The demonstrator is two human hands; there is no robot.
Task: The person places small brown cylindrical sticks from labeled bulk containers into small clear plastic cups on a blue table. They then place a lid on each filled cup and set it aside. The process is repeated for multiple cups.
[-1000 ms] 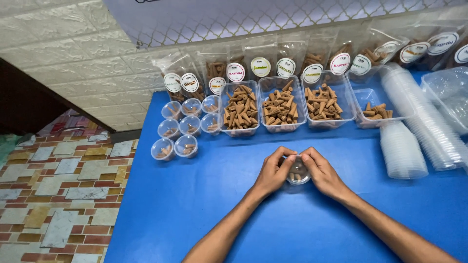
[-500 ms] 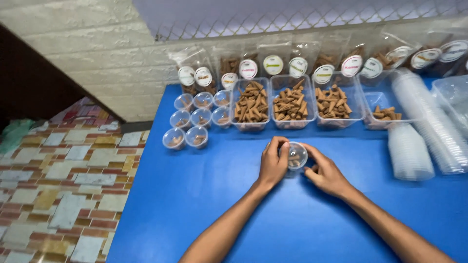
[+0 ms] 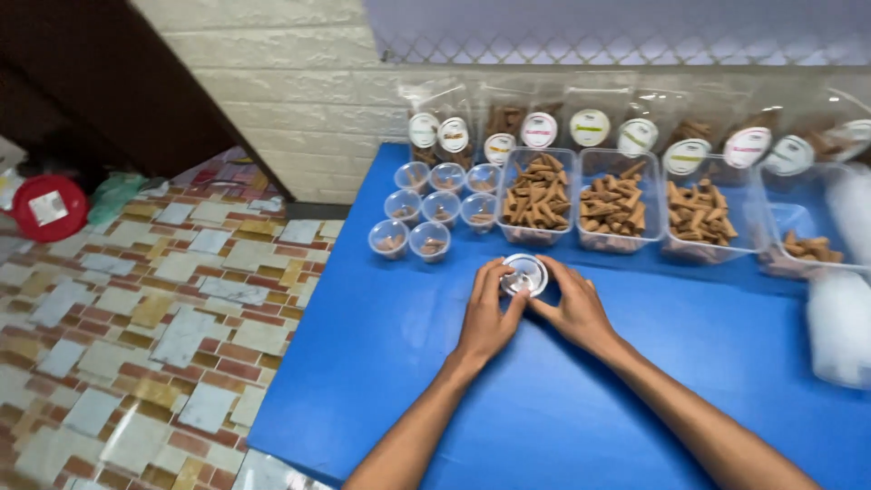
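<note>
A small clear plastic cup with a lid (image 3: pixel 524 275) stands on the blue table (image 3: pixel 390 345), a little in front of the open tubs. My left hand (image 3: pixel 485 313) grips it from the left, thumb and fingers on its rim. My right hand (image 3: pixel 574 307) grips it from the right, fingers on the lid's edge. Both forearms reach in from the bottom of the view. Little can be seen inside the cup.
Several small lidded cups (image 3: pixel 434 207) with brown bits stand in a cluster at the table's back left. Three clear tubs of brown cones (image 3: pixel 610 207) line the back, with labelled bags (image 3: pixel 539 127) behind them. Stacked clear lids (image 3: pixel 839 327) lie at the right. Patterned floor tiles (image 3: pixel 154 308) lie left.
The cup and both hands have shifted slightly toward the back left of the table. The view has swung left, showing more floor. Both hands still grip the cup.
</note>
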